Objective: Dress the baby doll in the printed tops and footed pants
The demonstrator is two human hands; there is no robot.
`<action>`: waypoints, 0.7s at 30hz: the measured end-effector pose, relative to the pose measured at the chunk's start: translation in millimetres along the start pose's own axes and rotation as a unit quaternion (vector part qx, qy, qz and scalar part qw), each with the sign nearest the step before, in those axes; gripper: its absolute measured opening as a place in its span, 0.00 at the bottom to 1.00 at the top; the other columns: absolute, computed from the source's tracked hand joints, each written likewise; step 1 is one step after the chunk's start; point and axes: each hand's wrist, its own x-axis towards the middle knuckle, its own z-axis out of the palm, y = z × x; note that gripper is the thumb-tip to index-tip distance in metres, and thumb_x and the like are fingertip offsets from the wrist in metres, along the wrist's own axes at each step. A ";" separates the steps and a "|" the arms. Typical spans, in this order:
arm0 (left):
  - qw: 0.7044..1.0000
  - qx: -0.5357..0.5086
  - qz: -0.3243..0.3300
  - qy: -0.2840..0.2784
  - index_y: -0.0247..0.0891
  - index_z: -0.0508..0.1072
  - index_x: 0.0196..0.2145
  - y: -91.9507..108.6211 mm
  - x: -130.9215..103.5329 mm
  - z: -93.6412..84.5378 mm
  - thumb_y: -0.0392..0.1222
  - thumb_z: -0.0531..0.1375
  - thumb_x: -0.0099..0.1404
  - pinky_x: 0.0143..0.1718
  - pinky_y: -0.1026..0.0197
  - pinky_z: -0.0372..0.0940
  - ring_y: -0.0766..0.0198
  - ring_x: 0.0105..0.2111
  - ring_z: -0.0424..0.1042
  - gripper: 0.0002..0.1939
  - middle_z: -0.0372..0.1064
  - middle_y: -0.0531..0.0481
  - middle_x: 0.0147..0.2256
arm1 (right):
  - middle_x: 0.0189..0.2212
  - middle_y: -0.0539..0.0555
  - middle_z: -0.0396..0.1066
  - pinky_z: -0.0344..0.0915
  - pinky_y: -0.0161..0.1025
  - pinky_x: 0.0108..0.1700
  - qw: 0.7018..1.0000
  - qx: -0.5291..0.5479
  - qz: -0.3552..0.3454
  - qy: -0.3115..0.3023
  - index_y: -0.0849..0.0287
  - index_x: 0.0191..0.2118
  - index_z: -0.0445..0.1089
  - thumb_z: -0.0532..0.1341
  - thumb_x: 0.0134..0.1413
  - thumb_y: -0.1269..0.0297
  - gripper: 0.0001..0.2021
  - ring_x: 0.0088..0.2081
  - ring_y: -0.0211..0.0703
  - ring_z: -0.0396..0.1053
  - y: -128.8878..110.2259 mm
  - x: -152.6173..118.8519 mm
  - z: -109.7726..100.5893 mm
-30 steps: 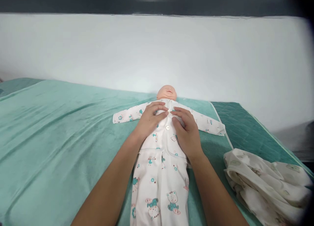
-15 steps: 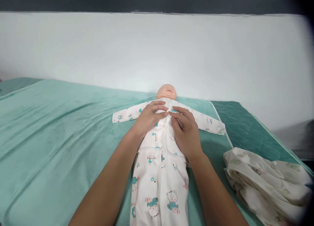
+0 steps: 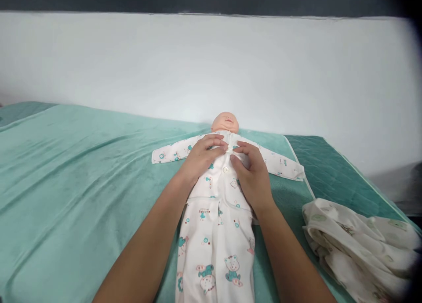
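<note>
Green sheet (image 3: 82, 184): spread beneath everything; clock face centred on the upper button.
Trousers (image 3: 214, 259): printed, laid out towards 6 o'clock, top edge under the jacket hem.
Jacket (image 3: 216, 184): on the doll, sleeves out towards 9 and 4 o'clock.
Bundled cloth (image 3: 356, 241): 4 o'clock, apart from the hands.
Left hand (image 3: 202, 156): 8 o'clock, fingers bent over the chest, thumb tip at the front edge; pinch or no pinch, cannot tell.
Right hand (image 3: 253, 173): 4 o'clock, fingers curled, thumb and fingertips beside the front edge; grip cannot be told.
Doll's head (image 3: 225, 123): 12 o'clock, bare.
Upper button (image 3: 229, 148): between the hands. Step, judged: fastening or adjusting here; next move calls for aligned edges, light fingertip control.
Lower button (image 3: 226, 170): 6 o'clock.
</note>
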 end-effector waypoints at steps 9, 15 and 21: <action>0.999 0.010 0.033 0.013 0.45 0.80 0.35 -6.1 2.0 0.7 0.43 0.62 0.62 0.58 0.55 0.59 0.56 0.56 0.65 0.06 0.68 0.52 0.55 | 0.52 0.53 0.70 0.59 0.50 0.60 0.998 0.019 0.043 -0.029 0.53 0.39 0.73 0.64 0.52 0.63 0.07 0.54 0.47 0.67 3.5 24.1 -3.9; 1.000 0.006 0.028 -0.004 0.46 0.80 0.37 -5.3 -0.6 -2.6 0.43 0.61 0.64 0.57 0.55 0.59 0.56 0.57 0.65 0.07 0.66 0.52 0.58 | 0.53 0.53 0.70 0.57 0.53 0.60 0.994 0.040 0.068 -0.071 0.53 0.33 0.75 0.66 0.49 0.62 0.04 0.55 0.50 0.67 3.9 35.2 -5.9; 0.999 0.037 0.022 0.001 0.46 0.80 0.37 -3.0 -1.6 -3.3 0.45 0.61 0.64 0.55 0.54 0.60 0.56 0.55 0.66 0.07 0.66 0.52 0.58 | 0.54 0.52 0.70 0.57 0.54 0.60 0.994 0.039 0.076 -0.066 0.53 0.30 0.75 0.65 0.50 0.62 0.03 0.55 0.51 0.67 2.7 35.6 -2.4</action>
